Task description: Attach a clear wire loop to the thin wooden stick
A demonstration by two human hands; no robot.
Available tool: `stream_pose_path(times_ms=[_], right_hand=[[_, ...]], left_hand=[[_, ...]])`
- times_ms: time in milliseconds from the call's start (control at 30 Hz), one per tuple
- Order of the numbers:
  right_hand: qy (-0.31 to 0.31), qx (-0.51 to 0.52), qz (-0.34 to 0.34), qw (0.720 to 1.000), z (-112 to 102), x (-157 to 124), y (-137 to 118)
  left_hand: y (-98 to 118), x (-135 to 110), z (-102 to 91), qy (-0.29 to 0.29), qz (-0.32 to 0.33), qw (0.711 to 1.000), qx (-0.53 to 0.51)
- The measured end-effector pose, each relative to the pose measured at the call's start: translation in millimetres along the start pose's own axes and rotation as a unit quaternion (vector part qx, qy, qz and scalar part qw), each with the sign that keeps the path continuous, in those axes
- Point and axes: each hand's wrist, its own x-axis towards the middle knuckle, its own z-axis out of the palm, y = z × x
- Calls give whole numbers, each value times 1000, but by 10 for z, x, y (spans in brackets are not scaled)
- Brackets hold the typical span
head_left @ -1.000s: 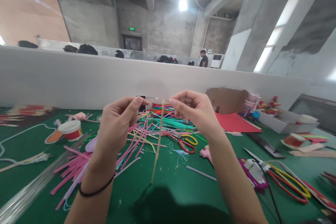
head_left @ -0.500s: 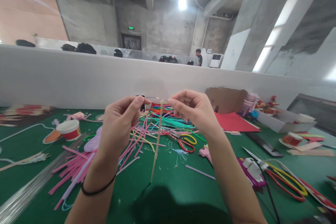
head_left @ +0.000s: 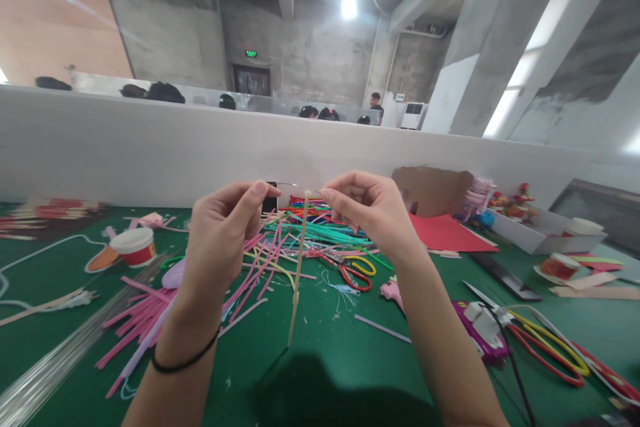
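Observation:
My left hand (head_left: pixel 223 233) and my right hand (head_left: pixel 370 210) are raised above a green table (head_left: pixel 320 360), both pinched closed. Between their fingertips runs a thin metal wire (head_left: pixel 297 187), held at each end. A thin wooden stick (head_left: pixel 299 273) hangs from the wire near my right fingertips and points down toward the table. A black band sits on my left wrist. Below the hands lies a heap of coloured pipe cleaners (head_left: pixel 300 230) and pink strips (head_left: pixel 145 317).
Red-and-yellow scissors (head_left: pixel 353 270) lie under the hands. A red-and-white cup (head_left: pixel 134 247) stands at the left, clear rods (head_left: pixel 55 360) at the lower left. A glue gun (head_left: pixel 483 327), red paper (head_left: pixel 447 233) and a white tray (head_left: pixel 543 230) are at the right. A white partition (head_left: pixel 150 147) backs the table.
My left thumb has shifted slightly along the wire. The stick and my right hand stay almost where they were.

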Motion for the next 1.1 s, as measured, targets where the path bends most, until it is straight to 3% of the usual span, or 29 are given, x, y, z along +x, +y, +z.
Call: stream_pose_path(times_ms=[867,1100], right_hand=[[-10,-32,13,999,-20,-1,-12],[-12,-23,5,1000,-11,8,-9]], left_hand=[[47,11,-40,-29,-17,999,-16],[34,7,-26,7,-8,1000,-13]])
